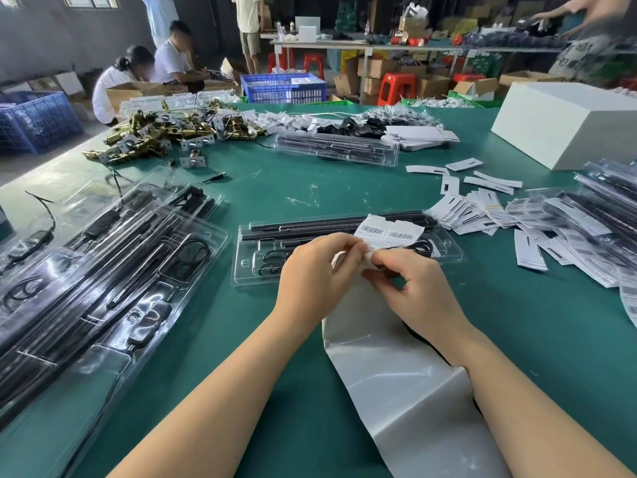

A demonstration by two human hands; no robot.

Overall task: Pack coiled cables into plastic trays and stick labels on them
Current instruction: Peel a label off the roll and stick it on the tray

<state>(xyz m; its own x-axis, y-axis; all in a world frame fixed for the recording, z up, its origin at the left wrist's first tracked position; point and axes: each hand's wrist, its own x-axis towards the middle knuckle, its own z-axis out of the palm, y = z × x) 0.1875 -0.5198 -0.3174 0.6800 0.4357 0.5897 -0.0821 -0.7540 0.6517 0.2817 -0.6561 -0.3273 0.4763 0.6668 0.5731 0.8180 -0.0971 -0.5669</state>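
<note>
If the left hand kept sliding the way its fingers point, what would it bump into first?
Probably the right hand. The left hand points rightward, its fingertips nearly meeting the right hand's on the label strip they pinch over the tray. Depth is hard to judge.

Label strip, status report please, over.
Left hand and right hand both pinch the label strip, peeling. Tray right behind, cable in, unlabelled. Nothing in the way.
</note>
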